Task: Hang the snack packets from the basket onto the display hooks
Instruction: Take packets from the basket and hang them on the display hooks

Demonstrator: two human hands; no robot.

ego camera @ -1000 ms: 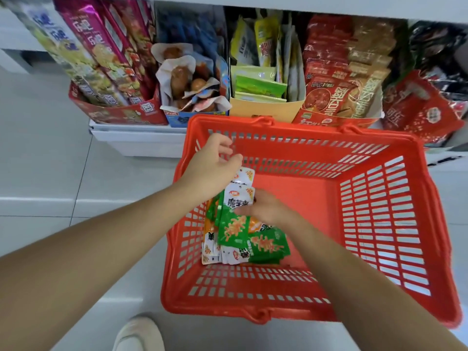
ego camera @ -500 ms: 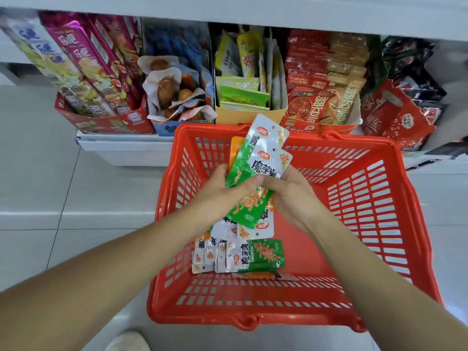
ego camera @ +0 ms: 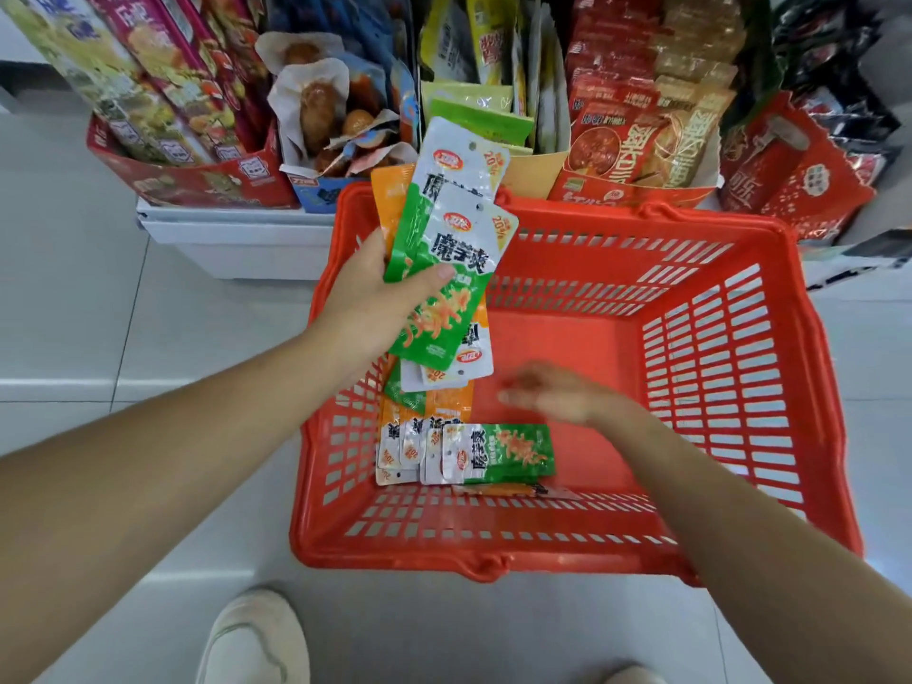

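Observation:
A red plastic basket [ego camera: 740, 367] stands on the floor in front of me. My left hand [ego camera: 375, 303] grips a fanned bunch of green, white and orange snack packets [ego camera: 454, 239] above the basket's left side, their tops pointing up. More of the same packets [ego camera: 474, 451] lie flat on the basket floor near its front left. My right hand [ego camera: 557, 394] hovers blurred inside the basket just above those packets, fingers stretched out and holding nothing. No display hooks are in view.
A low white shelf [ego camera: 232, 239] behind the basket carries cardboard boxes of other snacks: long pink and yellow packs [ego camera: 148, 91], wrapped sausages [ego camera: 325, 106], red pouches [ego camera: 636, 125]. Grey floor tiles surround the basket. My shoe [ego camera: 251, 639] shows at the bottom.
Both hands lifted a bunch of packets out of the basket. My right hand has since let go and dropped back into the basket, leaving the bunch in my left hand.

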